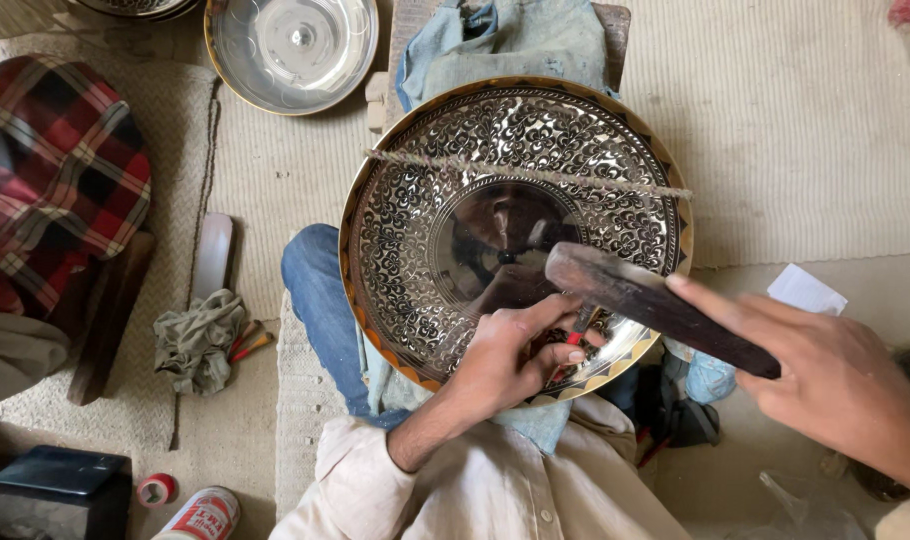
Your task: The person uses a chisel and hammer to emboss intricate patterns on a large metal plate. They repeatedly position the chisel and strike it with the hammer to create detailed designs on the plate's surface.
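a big round metal plate, cut all over with a dark leaf-and-scroll pattern and edged with an orange and black band, lies tilted on the person's lap, over a knee in blue jeans. a length of rough cord runs straight across its upper half. the smooth middle of the plate shines like a mirror.

the left hand rests on the lower right part of the plate, fingers curled and closed around a thin tool with a red tip, its point set against the patterned rim. the right hand comes in from the right, well apart from the left, and is clamped on the handle end of a dark wooden mallet, whose head hangs just above the thin tool.

behind the plate a blue-grey cloth lies over a block. at the top sits a plain shiny plate with a gold rim. on the floor mat to the left are a crumpled green rag with red-handled tools beside it, a flat pale strip, a red plaid cloth, a small red roll of tape, a spray can lying on its side and a dark phone on a black box. a white scrap of paper lies to the right.
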